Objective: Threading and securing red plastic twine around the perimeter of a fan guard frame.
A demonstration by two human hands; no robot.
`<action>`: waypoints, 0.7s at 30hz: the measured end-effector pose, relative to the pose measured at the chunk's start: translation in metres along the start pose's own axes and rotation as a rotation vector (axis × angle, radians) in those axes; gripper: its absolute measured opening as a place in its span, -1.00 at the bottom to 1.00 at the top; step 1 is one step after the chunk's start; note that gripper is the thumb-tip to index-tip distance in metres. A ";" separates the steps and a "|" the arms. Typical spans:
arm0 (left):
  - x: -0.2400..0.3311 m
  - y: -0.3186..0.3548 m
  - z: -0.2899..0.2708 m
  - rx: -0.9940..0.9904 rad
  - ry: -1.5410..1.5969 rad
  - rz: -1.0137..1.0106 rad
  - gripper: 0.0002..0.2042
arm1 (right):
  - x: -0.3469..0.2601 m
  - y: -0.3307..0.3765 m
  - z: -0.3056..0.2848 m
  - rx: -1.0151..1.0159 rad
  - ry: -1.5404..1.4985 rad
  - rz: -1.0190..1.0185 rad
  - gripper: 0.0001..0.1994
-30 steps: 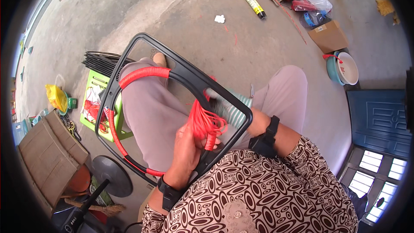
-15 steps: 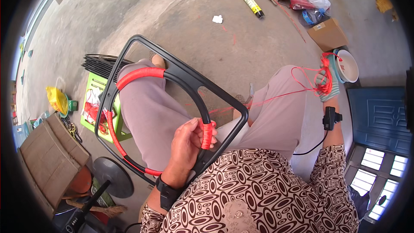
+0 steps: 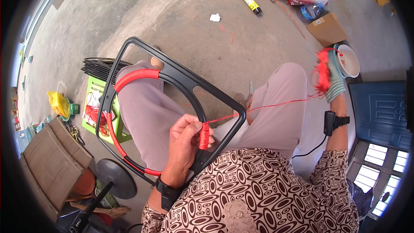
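Across my lap lies a black frame [image 3: 172, 61] with rounded corners and a ring inside it. Several stretches of the ring are bound in red cord. My left hand [image 3: 184, 136], bare, pinches the ring at the right-hand red wrapping [image 3: 204, 137], with thumb and fingertip at its upper end. From there a single red cord [image 3: 267, 105] runs nearly straight over my right knee. At the far right my right hand [image 3: 336, 82], in a striped glove, is closed on a blurred bundle of red cord [image 3: 321, 71]. Some of its fingers are hidden.
A green stool [image 3: 91, 122] at left bears red cord, and a black coil [image 3: 100, 68] lies beyond it. A white bowl [image 3: 348, 61] and cardboard box [image 3: 326, 30] stand beyond my right hand. A yellow can [image 3: 249, 1] lies on the floor. A black round base [image 3: 115, 178] is lower left.
The loose cord loops by my right hand have drawn out, and the cord is straighter. My left thumb and fingertip have shifted onto the wrapping's upper end. The frame has moved slightly left.
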State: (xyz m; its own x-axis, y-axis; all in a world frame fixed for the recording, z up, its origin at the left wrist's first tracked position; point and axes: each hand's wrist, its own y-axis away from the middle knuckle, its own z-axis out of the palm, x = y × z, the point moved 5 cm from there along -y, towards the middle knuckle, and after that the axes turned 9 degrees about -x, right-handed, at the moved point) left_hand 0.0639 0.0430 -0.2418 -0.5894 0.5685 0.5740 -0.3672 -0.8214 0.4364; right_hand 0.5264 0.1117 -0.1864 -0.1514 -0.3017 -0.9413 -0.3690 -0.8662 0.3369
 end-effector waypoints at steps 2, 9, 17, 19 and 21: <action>0.001 0.001 0.002 0.005 -0.012 -0.001 -0.95 | 0.012 0.024 0.064 -0.288 0.090 0.089 -0.66; 0.001 0.005 0.004 -0.065 -0.031 0.057 -0.95 | 0.054 0.101 0.271 -1.310 0.705 0.079 -0.63; 0.006 0.009 0.008 -0.050 -0.135 0.143 -0.83 | 0.101 0.107 0.324 -1.462 0.133 0.327 -0.62; 0.006 0.007 0.005 -0.042 -0.102 0.134 -0.79 | 0.116 0.096 0.316 -1.415 0.091 0.518 -0.67; 0.002 0.004 0.003 -0.042 0.121 0.047 -0.71 | 0.120 0.098 0.313 -1.250 0.166 0.661 -0.76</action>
State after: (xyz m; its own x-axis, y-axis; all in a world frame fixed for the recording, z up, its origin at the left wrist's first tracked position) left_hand 0.0636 0.0411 -0.2372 -0.6881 0.5217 0.5043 -0.3657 -0.8496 0.3800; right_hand 0.1848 0.1148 -0.2602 0.1658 -0.7494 -0.6410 0.7788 -0.2993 0.5513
